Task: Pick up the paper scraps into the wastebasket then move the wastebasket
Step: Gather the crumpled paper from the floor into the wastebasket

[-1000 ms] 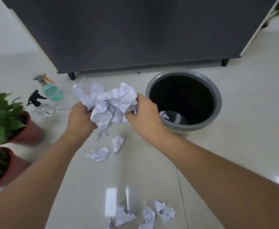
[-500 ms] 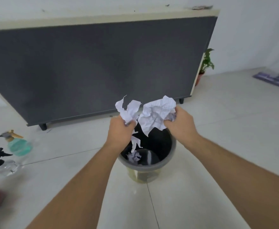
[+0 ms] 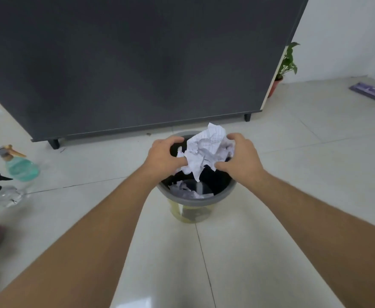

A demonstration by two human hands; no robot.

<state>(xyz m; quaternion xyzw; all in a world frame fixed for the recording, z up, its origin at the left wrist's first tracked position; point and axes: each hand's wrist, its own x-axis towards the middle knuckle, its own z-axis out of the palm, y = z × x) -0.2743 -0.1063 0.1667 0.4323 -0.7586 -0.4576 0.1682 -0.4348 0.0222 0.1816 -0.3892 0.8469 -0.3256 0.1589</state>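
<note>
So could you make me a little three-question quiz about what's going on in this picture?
1. True or false: the crumpled paper is over the wastebasket.
2. What lies left of the wastebasket? A) spray bottles B) shoes C) books
3. Fill in: paper scraps already lie ___ the wastebasket.

Key: 1 true, between the left hand and right hand. 2 A, the spray bottles. 3 inside, see the scraps.

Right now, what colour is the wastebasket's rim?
Grey, around a black inside; the head view shows the rim.
</note>
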